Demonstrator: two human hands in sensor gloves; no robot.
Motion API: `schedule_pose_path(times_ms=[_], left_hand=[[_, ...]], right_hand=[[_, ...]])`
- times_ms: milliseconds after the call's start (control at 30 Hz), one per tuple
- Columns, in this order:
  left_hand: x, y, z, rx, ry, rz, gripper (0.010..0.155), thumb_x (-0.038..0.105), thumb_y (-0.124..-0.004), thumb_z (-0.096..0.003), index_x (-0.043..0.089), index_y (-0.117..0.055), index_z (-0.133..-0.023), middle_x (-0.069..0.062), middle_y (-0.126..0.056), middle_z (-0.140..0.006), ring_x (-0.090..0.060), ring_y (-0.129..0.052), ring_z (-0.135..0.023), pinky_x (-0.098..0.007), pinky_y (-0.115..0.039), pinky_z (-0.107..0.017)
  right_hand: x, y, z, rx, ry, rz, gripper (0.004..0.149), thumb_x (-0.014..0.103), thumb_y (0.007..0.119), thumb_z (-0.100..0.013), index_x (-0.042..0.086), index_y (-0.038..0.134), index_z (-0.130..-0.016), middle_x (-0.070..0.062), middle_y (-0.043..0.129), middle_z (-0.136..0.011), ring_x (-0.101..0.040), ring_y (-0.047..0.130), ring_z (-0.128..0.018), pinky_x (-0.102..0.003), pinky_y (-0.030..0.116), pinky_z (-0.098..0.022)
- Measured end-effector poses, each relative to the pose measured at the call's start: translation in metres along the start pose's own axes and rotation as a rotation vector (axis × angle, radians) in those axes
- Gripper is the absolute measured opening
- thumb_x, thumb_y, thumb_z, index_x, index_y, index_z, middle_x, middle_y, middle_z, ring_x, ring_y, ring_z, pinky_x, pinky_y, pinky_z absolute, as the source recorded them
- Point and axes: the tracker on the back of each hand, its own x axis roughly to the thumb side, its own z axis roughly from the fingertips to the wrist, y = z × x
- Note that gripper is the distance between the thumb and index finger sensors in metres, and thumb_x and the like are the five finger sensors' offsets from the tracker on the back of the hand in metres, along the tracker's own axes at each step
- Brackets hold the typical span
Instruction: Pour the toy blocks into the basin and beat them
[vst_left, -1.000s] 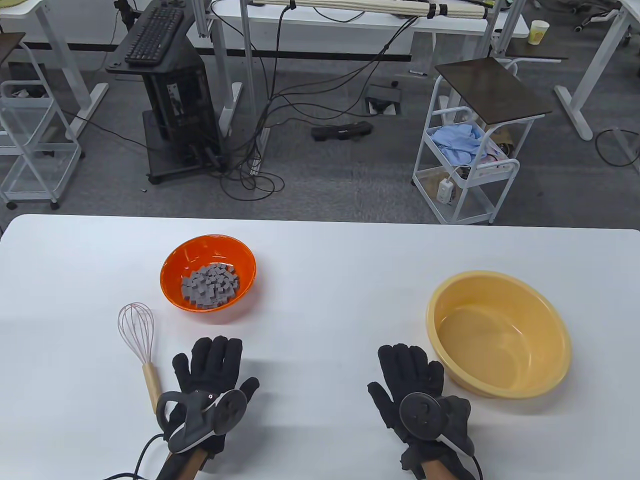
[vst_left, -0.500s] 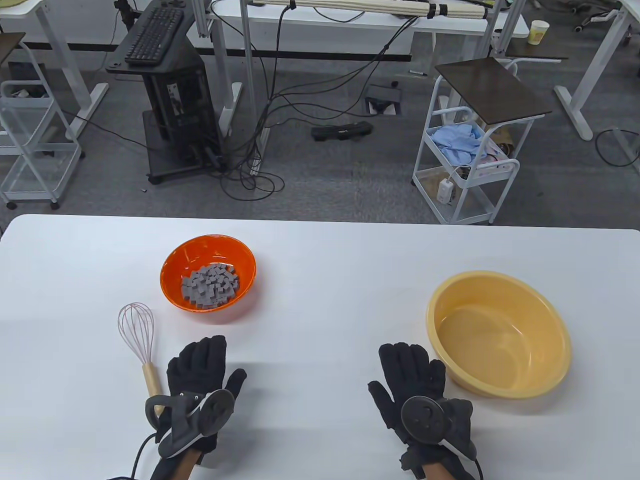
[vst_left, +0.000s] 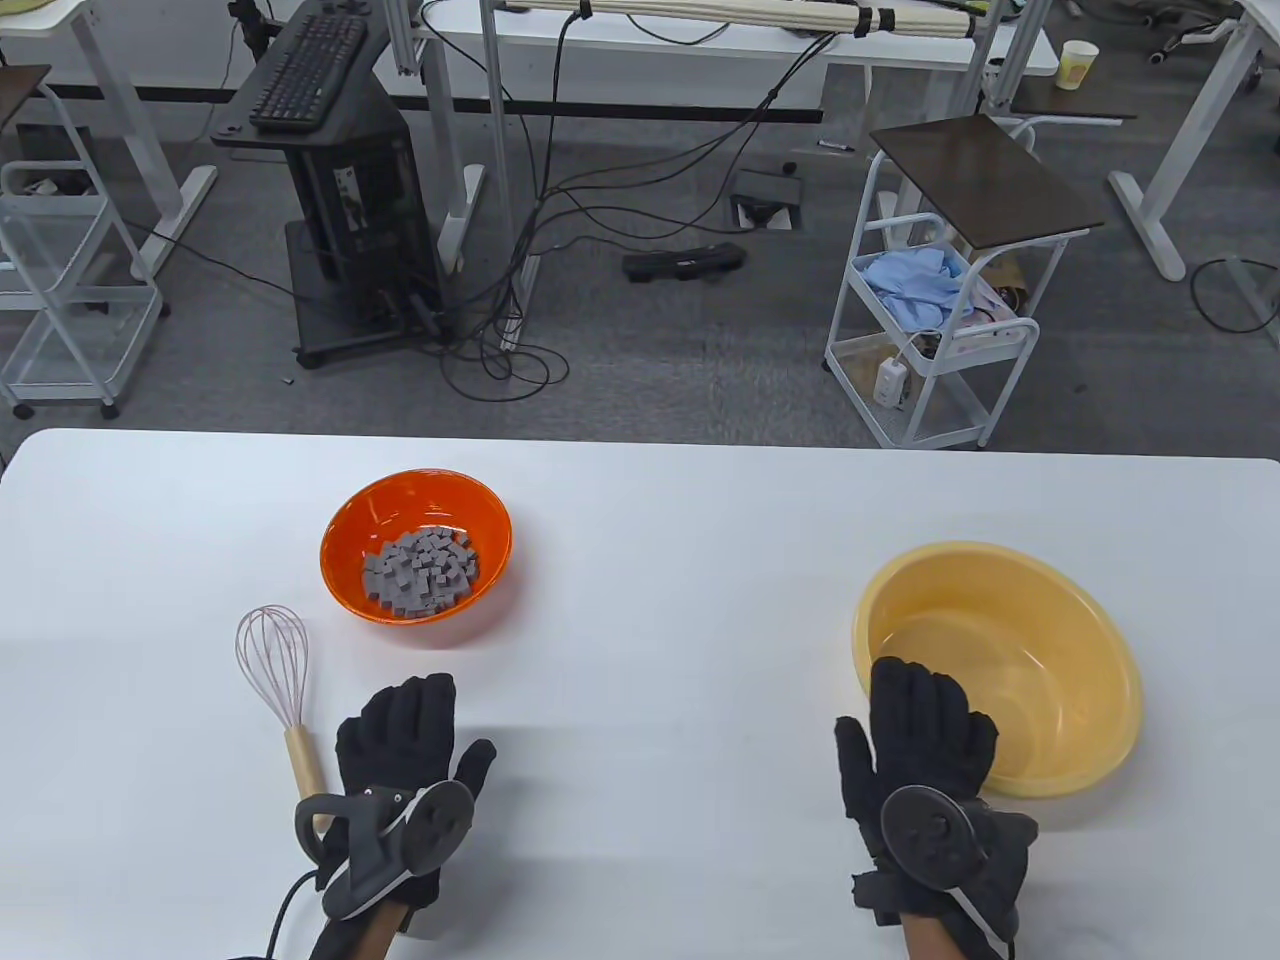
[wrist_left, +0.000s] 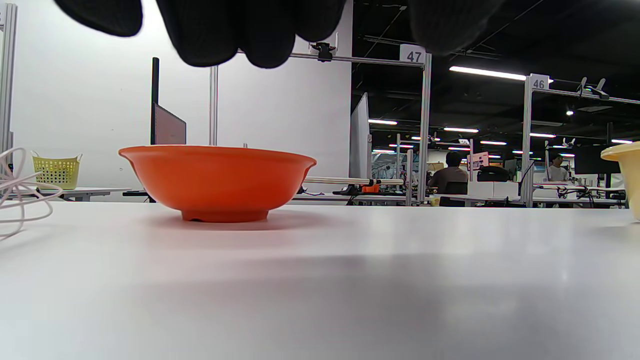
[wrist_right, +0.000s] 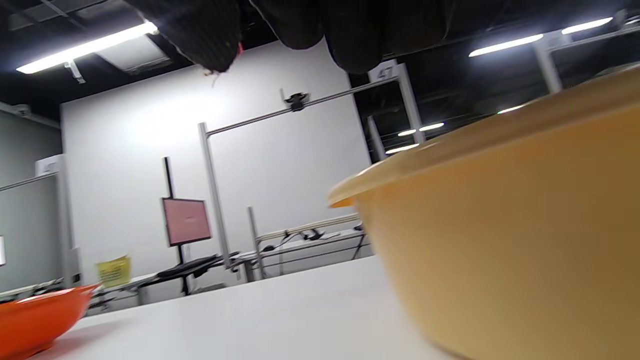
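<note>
Behind the table was a big room with a grey floor, desks, a white cart (vst_left: 935, 300) and lots of black wires. Closer in, the white table (vst_left: 640, 500) held everything for the job. On the right stood the yellow basin (vst_left: 1010, 600), and it had nothing in it. On the left stood the orange bowl (vst_left: 345, 520), and the grey toy blocks (vst_left: 420, 572) were all piled inside it. Just beside that bowl, nearer the person, lay the whisk (vst_left: 275, 665) with its wooden handle. So I think the job had not really begun: the blocks were not poured yet, and the beating was left to do too. The right hand (vst_left: 925, 745) was at the near rim of the basin, with its fingers straight and close together reaching over the edge. Whether they touched the rim I could not tell. The left hand (vst_left: 405, 745) lay flat by the whisk handle, fingers straight and pressed together, holding nothing. The end of the whisk handle was hidden under the tracker on that hand. The right wrist view was blurry, and both wrist views showed only dark fingertips at the top.
</note>
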Motion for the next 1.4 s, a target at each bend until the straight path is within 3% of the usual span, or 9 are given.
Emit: schedule_pose_path(times_ms=[267,367,500,633,733,1000,1400], left_hand=[[0.000,0.001,0.000,-0.018,-0.005,-0.005,0.073,0.051,-0.060,-0.0648,0.003,-0.041,-0.116,-0.031,-0.052,-0.117,-0.056,-0.059,-0.106,-0.079,-0.053,-0.069],[-0.001,0.001,0.000,-0.023,-0.003,-0.005,0.073,0.051,-0.060,-0.0648,0.003,-0.041,-0.116,-0.031,-0.051,-0.117,-0.056,-0.059,-0.106,-0.079,-0.053,-0.068],[-0.001,0.001,-0.001,-0.032,-0.004,-0.002,0.073,0.051,-0.060,-0.0648,0.003,-0.041,-0.116,-0.031,-0.051,-0.117,-0.056,-0.058,-0.106,-0.079,-0.052,-0.068],[-0.001,0.001,-0.001,-0.035,-0.005,-0.008,0.073,0.051,-0.060,-0.0648,0.003,-0.041,-0.116,-0.031,-0.051,-0.117,-0.056,-0.058,-0.106,-0.080,-0.052,-0.068],[-0.001,0.001,-0.001,-0.034,-0.005,-0.008,0.073,0.051,-0.060,-0.0649,0.003,-0.041,-0.116,-0.031,-0.050,-0.117,-0.056,-0.058,-0.106,-0.080,-0.051,-0.068],[-0.002,0.002,-0.001,-0.033,0.001,-0.004,0.073,0.051,-0.060,-0.0649,0.003,-0.041,-0.116,-0.032,-0.050,-0.118,-0.057,-0.057,-0.107,-0.080,-0.050,-0.068],[-0.002,0.001,-0.001,-0.030,0.002,0.000,0.073,0.051,-0.060,-0.0649,0.003,-0.040,-0.116,-0.032,-0.049,-0.118,-0.057,-0.057,-0.107,-0.081,-0.050,-0.068]], right_hand=[[-0.041,-0.009,-0.002,-0.017,0.321,0.061,0.066,0.035,0.066,-0.072,0.001,0.032,-0.118,-0.037,0.031,-0.118,-0.068,0.022,-0.099,-0.083,0.020,-0.067],[-0.053,-0.009,-0.002,0.028,0.446,0.085,0.069,0.037,0.066,-0.073,0.000,0.028,-0.119,-0.040,0.023,-0.118,-0.070,0.015,-0.096,-0.082,0.019,-0.067],[-0.064,-0.004,0.000,0.104,0.554,0.125,0.084,0.042,0.063,-0.075,-0.009,0.008,-0.113,-0.048,0.006,-0.112,-0.079,0.013,-0.091,-0.082,0.022,-0.067],[-0.075,0.007,0.002,0.191,0.623,0.088,0.091,0.045,0.060,-0.075,-0.013,-0.002,-0.108,-0.050,0.003,-0.109,-0.078,0.032,-0.091,-0.082,0.034,-0.068],[-0.077,0.008,0.002,0.171,0.635,0.018,0.090,0.041,0.060,-0.075,-0.013,-0.007,-0.105,-0.049,-0.001,-0.108,-0.067,0.055,-0.086,-0.079,0.044,-0.067],[-0.083,0.008,0.005,0.044,0.666,-0.104,0.084,0.025,0.063,-0.072,-0.013,-0.006,-0.103,-0.049,0.001,-0.106,-0.051,0.074,-0.070,-0.070,0.061,-0.060],[-0.087,0.006,0.006,-0.057,0.678,-0.287,0.075,0.010,0.067,-0.067,-0.015,0.007,-0.104,-0.054,0.023,-0.103,-0.023,0.092,-0.041,-0.049,0.088,-0.043]])
